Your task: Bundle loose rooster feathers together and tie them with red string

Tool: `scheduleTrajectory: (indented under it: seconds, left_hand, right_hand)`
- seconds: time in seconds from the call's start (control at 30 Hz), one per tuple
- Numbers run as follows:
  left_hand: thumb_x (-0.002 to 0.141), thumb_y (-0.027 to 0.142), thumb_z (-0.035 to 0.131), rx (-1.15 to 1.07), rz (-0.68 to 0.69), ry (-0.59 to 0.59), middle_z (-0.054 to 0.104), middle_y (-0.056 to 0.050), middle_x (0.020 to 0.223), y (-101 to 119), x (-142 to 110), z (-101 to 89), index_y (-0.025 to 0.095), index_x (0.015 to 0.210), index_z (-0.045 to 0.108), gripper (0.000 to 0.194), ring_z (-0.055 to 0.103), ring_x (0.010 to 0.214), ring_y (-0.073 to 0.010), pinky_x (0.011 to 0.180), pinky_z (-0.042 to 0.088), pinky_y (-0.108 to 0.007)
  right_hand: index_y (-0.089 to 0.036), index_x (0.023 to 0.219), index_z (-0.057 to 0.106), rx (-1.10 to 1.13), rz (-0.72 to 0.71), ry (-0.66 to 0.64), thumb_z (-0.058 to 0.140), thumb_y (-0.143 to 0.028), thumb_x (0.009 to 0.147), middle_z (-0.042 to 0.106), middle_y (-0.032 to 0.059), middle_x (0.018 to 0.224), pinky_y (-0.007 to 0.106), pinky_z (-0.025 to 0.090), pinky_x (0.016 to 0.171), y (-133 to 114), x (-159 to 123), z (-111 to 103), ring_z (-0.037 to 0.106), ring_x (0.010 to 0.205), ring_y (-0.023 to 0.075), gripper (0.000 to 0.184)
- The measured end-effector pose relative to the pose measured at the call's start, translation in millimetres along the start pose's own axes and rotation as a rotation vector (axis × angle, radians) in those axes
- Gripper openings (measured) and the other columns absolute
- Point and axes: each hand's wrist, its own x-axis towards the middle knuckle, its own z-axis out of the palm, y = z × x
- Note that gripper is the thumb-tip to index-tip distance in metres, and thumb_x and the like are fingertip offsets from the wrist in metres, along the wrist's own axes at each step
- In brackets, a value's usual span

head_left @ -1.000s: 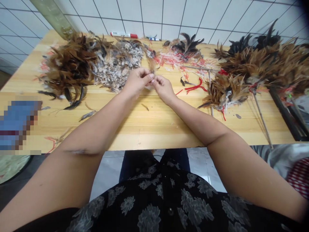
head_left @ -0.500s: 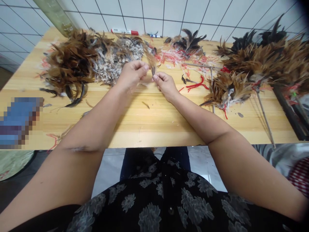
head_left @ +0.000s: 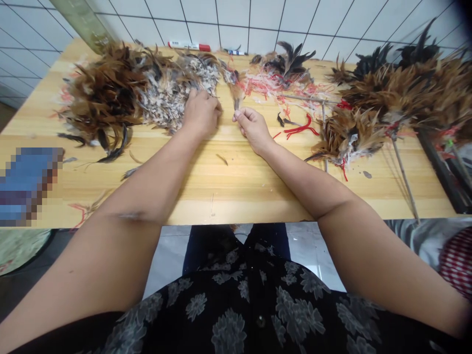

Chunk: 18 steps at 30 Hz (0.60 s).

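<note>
Upright in the pinch of my right hand [head_left: 253,129] is a small bunch of brown feathers [head_left: 235,96], its lower ends between thumb and fingertips. My left hand [head_left: 202,112] lies at the right edge of a pile of grey-and-white feathers [head_left: 165,101]. Its fingers are curled downward with the tips hidden, so whatever they hold, if anything, does not show. Left of that pile spreads a heap of long brown and black feathers [head_left: 106,93]. On the table just below my hands lies one loose brown feather [head_left: 221,159].
Red and white string scraps [head_left: 265,84] lie behind my right hand, with red cords [head_left: 303,129] nearer. Feather bundles [head_left: 354,135] on thin sticks [head_left: 405,182] fill the right side. A red-and-white marker [head_left: 189,46] rests by the tiled wall. A blurred blue object [head_left: 31,182] lies left.
My left hand has moved left and away from the feather bunch, down to the edge of the grey-and-white pile. My right hand keeps the bunch in nearly the same place.
</note>
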Motion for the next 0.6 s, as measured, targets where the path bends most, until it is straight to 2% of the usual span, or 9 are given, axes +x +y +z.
scheduleTrajectory:
  seconds: [0.17,0.23,0.33,0.4,0.53,0.6]
  left_hand:
    - [0.086,0.017,0.107,-0.110,0.052,0.047,0.060,-0.005,0.084,-2.0,2.3,-0.1,0.032,0.076,0.062,0.049,0.057,0.124,-0.0341,0.129,0.040,-0.046]
    - [0.094,0.014,0.104,-0.176,0.073,0.058,0.069,-0.003,0.089,5.5,-0.6,-2.9,0.031,0.080,0.066,0.044,0.057,0.111,-0.0304,0.125,0.041,-0.046]
    - [0.106,0.016,0.097,-0.347,0.082,0.011,0.077,0.001,0.090,23.2,-8.3,-7.2,0.032,0.090,0.074,0.032,0.057,0.094,-0.0277,0.105,0.050,-0.045]
    - [0.105,0.012,0.095,-0.384,0.063,-0.047,0.077,0.002,0.088,35.3,-13.4,-9.7,0.033,0.090,0.077,0.031,0.059,0.090,-0.0272,0.096,0.050,-0.044]
    - [0.096,-0.005,0.094,-0.309,-0.053,-0.087,0.073,0.003,0.083,51.2,-18.9,-15.7,0.033,0.085,0.078,0.043,0.064,0.097,-0.0279,0.103,0.051,-0.042]
    - [0.094,-0.012,0.089,-0.266,-0.040,-0.111,0.073,0.004,0.084,54.2,-19.1,-19.2,0.033,0.084,0.077,0.048,0.063,0.099,-0.0280,0.111,0.052,-0.040]
  right_hand:
    - [-0.027,0.085,0.058,-0.053,0.023,0.040,0.094,-0.074,0.107,0.041,-0.0082,0.070,0.027,0.036,0.066,-3.6,-1.6,0.2,0.043,0.070,0.0131,0.063]
    - [-0.027,0.085,0.056,-0.070,0.025,0.049,0.093,-0.076,0.106,0.041,-0.0077,0.071,0.028,0.038,0.067,-3.8,-1.2,-0.4,0.045,0.071,0.0140,0.065]
    - [-0.028,0.086,0.055,-0.077,0.023,0.056,0.091,-0.081,0.106,0.040,-0.0072,0.071,0.029,0.040,0.067,-1.2,0.3,-2.2,0.047,0.072,0.0150,0.067]
    - [-0.028,0.087,0.057,-0.072,0.018,0.056,0.088,-0.083,0.106,0.041,-0.0066,0.071,0.029,0.042,0.068,1.9,1.3,-3.6,0.047,0.073,0.0153,0.067]
    - [-0.027,0.088,0.060,-0.079,-0.001,0.050,0.086,-0.082,0.109,0.048,-0.0047,0.075,0.029,0.047,0.073,5.9,1.6,-4.5,0.052,0.077,0.0160,0.064]
    - [-0.027,0.088,0.061,-0.088,-0.025,0.058,0.087,-0.080,0.109,0.052,-0.0036,0.078,0.029,0.050,0.077,4.8,1.0,-3.8,0.057,0.083,0.0167,0.063]
